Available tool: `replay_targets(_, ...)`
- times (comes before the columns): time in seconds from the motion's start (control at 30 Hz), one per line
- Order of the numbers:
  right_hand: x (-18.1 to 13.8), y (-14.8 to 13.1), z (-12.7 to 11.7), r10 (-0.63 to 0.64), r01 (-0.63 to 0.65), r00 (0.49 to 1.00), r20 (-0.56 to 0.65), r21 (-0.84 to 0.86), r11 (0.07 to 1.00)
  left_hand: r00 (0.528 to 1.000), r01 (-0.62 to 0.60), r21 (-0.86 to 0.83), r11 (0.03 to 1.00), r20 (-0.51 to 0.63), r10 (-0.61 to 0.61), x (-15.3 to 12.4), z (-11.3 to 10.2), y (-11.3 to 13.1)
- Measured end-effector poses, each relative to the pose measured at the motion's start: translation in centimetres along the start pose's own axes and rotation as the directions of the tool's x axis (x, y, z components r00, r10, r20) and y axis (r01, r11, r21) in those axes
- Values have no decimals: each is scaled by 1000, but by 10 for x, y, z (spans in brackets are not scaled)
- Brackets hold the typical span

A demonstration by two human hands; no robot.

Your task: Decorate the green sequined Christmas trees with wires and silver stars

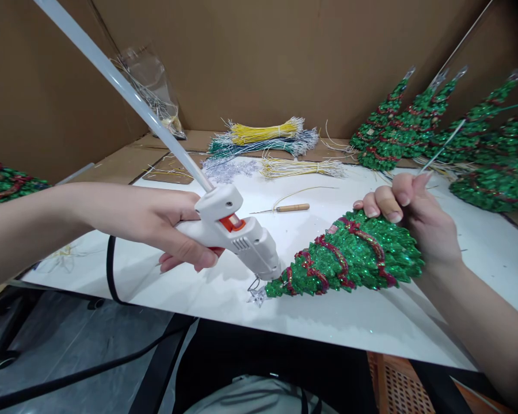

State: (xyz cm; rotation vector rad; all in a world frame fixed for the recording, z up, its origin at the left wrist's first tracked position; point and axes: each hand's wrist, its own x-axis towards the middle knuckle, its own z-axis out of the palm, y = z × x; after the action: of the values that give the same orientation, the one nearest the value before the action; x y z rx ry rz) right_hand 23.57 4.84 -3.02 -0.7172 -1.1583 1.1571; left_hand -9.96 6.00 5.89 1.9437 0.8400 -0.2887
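Note:
My left hand (172, 227) is wrapped round the handle of a white hot glue gun (242, 238), and a long translucent glue stick (133, 103) juts from its back. The gun's nozzle end points down at the tip of a small glittery green Christmas tree (349, 253) with red garlands. That tree lies tilted on its side, held by its base in my right hand (418, 213), with the fingers curled over its upper edge. At the tree's tip sits a clear star (258, 296), close beside the nozzle; whether they touch I cannot tell.
A wooden-handled awl (291, 207) lies mid-table. Behind it are bundles of yellow wires (267, 131) and green wires (254, 146), plus scattered clear pieces (231, 169). Several finished-looking trees (384, 126) stand at the back right. A plastic bag (155, 92) leans against the cardboard wall. A black cord (111, 270) hangs over the table edge.

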Motion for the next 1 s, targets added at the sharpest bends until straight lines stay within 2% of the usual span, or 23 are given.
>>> replay_targets(0.23, 0, 0, -1, 0, 0, 1000, 8, 10, 1000, 999, 51, 96, 994, 10, -52, 0, -4, 1)
replay_targets(0.6, 0, 0, -2, -9, 8, 999, 31, 39, 999, 996, 65, 118, 991, 48, -71, 4, -9, 18)
replay_targets(1.0, 1, 2, -2, -15, 13, 999, 40, 53, 999, 991, 108, 144, 984, 60, -118, 7, -13, 21)
